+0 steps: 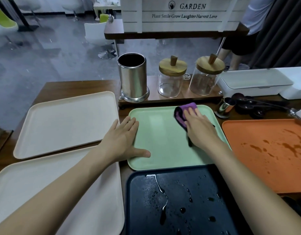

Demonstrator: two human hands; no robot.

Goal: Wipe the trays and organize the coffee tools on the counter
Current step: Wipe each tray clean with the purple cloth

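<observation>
Dim, soft light; wide-angle bending at edges, slight blur.

Only readable text is on the white slatted wooden planter box (182,14) behind the counter: "GARDEN" beside a small round logo. Under it: "Plant Smile-Grow Laughter-Harvest Love".

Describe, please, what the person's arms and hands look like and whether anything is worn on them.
Both are bare. The left hand and the right hand wear no gloves. The left forearm and right forearm are uncovered as far as the frame shows, with no sleeves, watch or bracelet in view.
</observation>
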